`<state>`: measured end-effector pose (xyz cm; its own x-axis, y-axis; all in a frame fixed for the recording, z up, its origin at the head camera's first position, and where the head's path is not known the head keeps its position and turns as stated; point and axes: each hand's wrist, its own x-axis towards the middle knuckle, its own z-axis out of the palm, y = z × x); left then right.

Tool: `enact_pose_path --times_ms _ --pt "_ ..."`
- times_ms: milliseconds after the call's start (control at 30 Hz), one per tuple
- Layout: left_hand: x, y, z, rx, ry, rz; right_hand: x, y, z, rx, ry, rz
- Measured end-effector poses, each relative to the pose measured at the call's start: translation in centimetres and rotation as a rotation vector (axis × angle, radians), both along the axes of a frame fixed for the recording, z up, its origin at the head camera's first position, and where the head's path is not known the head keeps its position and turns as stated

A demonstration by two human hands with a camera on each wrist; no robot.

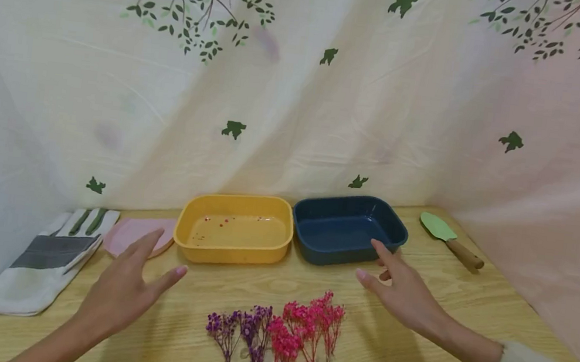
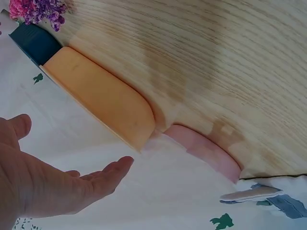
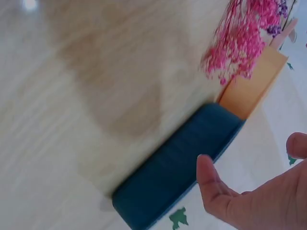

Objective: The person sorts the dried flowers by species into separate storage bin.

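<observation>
My left hand (image 1: 122,287) hovers above the table's left side with thumb and fingers spread, holding nothing. It is nearest to a pink plate (image 1: 127,235) and a yellow rectangular dish (image 1: 231,255), which has small red and dark bits on its bottom. On the right, my right hand (image 1: 408,291) is held in the air, also holding nothing. Its fingertips overlap the front right corner of a dark blue rectangular dish (image 1: 324,258) in the head view. Between the hands, at the near edge, lie purple dried flowers (image 1: 256,325) and pink dried flowers (image 1: 315,319).
A folded white cloth with a grey band (image 1: 54,253) lies at the far left. A small spatula (image 1: 439,226) with a green blade and wooden handle rests at the back right. Behind the wooden table (image 1: 383,356) hangs a pale leaf-printed curtain (image 1: 289,86).
</observation>
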<state>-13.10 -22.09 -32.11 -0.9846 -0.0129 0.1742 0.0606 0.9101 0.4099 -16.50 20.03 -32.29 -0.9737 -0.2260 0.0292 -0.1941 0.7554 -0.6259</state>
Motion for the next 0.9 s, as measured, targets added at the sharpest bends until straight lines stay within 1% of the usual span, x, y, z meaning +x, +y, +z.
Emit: enact_pose_path --times_ms 100,233,367,533,733,900 --pt "-0.3 -0.2 -0.2 0.037 0.032 -0.001 0.3 -0.3 -0.3 -0.082 -0.084 -0.003" --pt "-0.8 -0.5 -0.5 0.126 0.087 -0.005 0.8 -0.7 -1.2 -0.252 -0.232 -0.016" --pt "-1.4 -0.7 -0.6 0.205 0.103 0.009 1.2 -1.2 -2.0 -0.386 -0.331 -0.034" --pt "-2.0 -0.8 -0.8 0.257 0.104 0.028 2.0 -1.7 -2.3 -0.442 -0.365 -0.051" --pt "-2.5 -1.0 -1.4 0.335 0.112 0.012 2.7 -1.9 -2.9 -0.452 -0.367 -0.076" --pt "-3.2 -1.6 -1.9 0.411 0.109 -0.006 3.4 -2.1 -4.0 -0.492 -0.403 -0.044"
